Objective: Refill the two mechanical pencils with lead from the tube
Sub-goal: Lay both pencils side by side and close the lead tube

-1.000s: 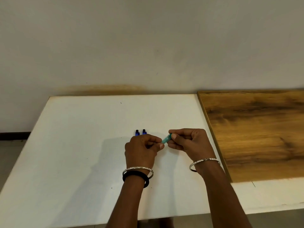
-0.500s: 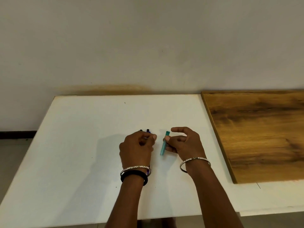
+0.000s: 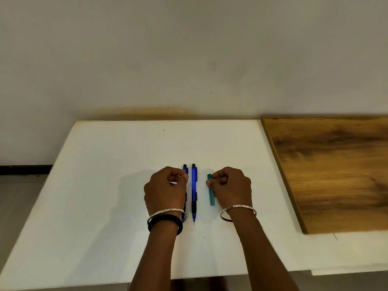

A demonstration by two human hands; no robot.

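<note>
Tabletop [image 3: 105,185], smooth white, runs wide left of hands; wood-grain board [image 3: 336,175] borders right. Left pencil [image 3: 185,169] mostly hidden under left hand [image 3: 165,192], fingers curled, hold unclear. Right pencil [image 3: 194,181], translucent blue, lies just beside it, tip toward person. Right hand [image 3: 231,185] pinches far end of green lead tube [image 3: 211,199], lying flat.

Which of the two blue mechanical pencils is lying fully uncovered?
The right pencil, lying free between the hands; the left pencil is mostly hidden under the left hand.
</note>
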